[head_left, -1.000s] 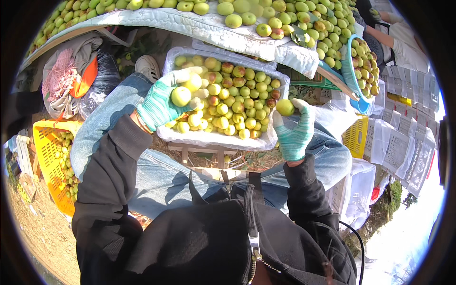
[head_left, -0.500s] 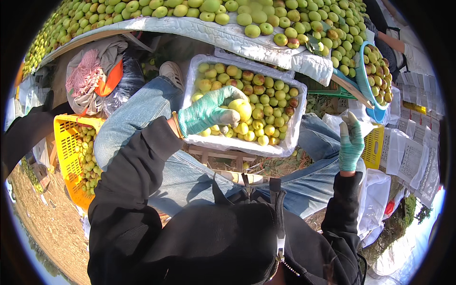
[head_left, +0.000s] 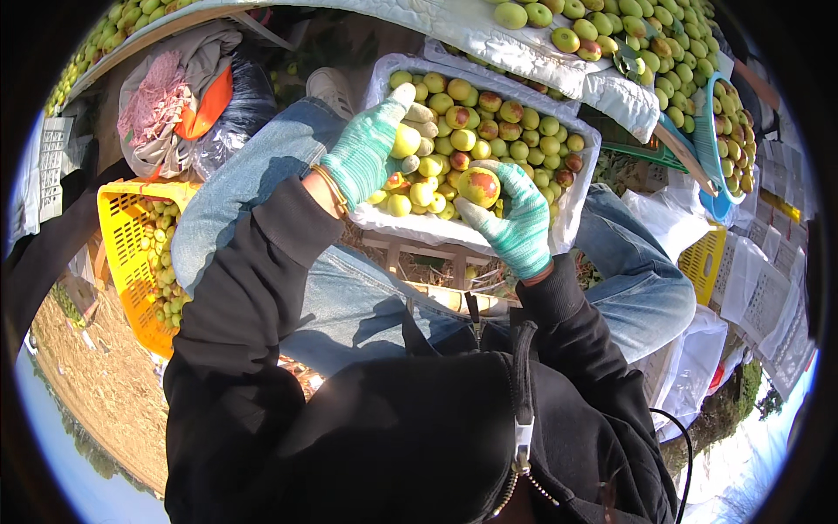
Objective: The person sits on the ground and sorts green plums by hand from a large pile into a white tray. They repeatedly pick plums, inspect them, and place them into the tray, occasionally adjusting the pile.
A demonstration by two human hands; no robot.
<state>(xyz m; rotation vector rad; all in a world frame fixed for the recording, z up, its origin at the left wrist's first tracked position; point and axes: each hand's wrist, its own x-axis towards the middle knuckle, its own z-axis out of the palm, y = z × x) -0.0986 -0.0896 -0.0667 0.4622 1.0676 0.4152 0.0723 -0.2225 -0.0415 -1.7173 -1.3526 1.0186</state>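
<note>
Both my hands wear green knitted gloves with greyish fingertips, above a white-lined crate filled with jujubes. My right hand pinches a round yellow-green jujube with a reddish-brown patch between thumb and fingers, over the crate's near side. At the crate's left side, the fingers of my left hand curl around a plain yellow-green jujube, partly covered by the glove. Loose jujubes, green or blotched with brown, lie close beneath both hands.
A yellow crate of jujubes stands at left, below a bundle of cloth and bags. Beyond, a padded sheet edges a raised heap of jujubes. At right are a blue basket and another yellow crate. My legs flank the middle crate.
My right hand has come from the right to the middle crate and now grips a brown-patched jujube. My left hand has shifted up and left relative to the crate.
</note>
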